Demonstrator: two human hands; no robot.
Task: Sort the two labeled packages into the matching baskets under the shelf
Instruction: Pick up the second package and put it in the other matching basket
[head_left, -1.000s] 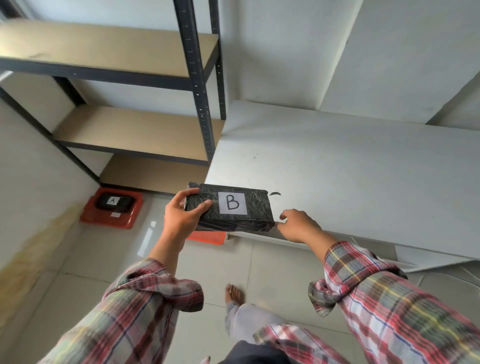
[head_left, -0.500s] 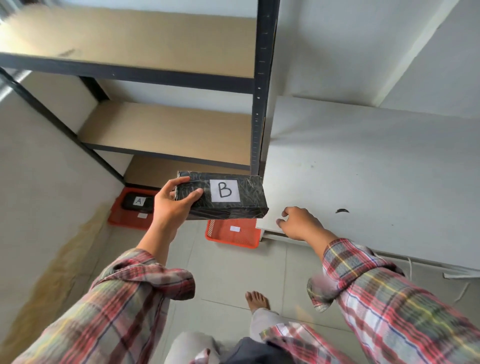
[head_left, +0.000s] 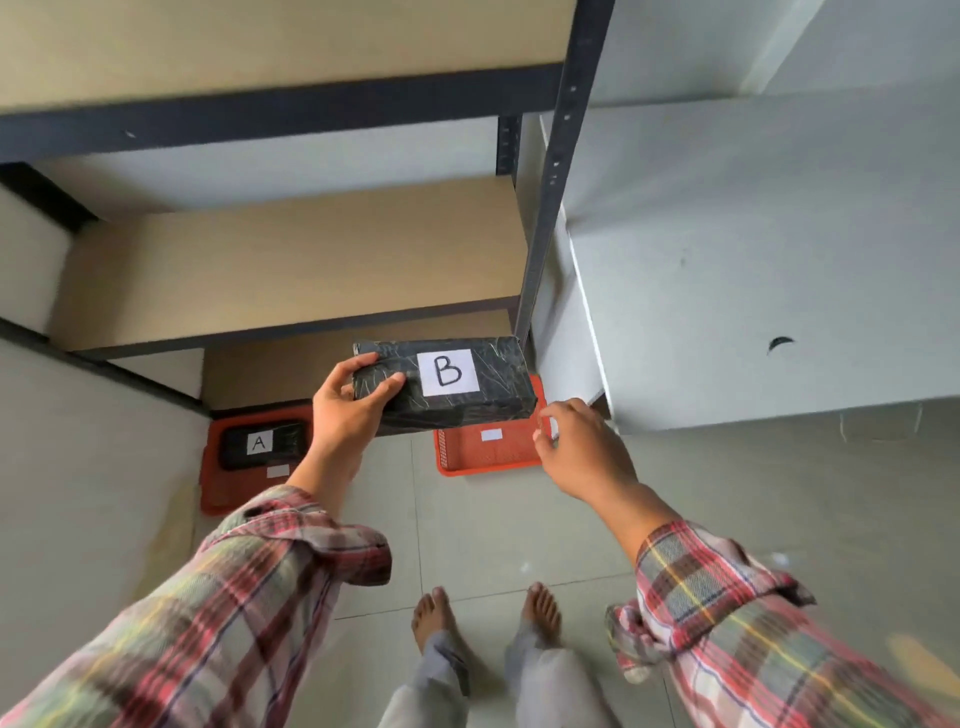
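1. The left hand grips one end of the black package marked B, thumb on top and fingers wrapped round the far side.
2. The right hand is empty. Its fingers are loosely curled just beside the other end of the package, and I cannot tell if they touch it.
3. A second ago the package was in front of the white surface. Now it has moved left and hangs in the air right over the empty orange basket on the floor, under the shelf.
4. That basket has a small white tag, but it is too small to read.
5. The other orange basket, to the left of the empty one, already has the package marked A lying in it.
6. So I think one package is sorted, and B is nearly home. It only needs to go down into the empty basket and be let go.
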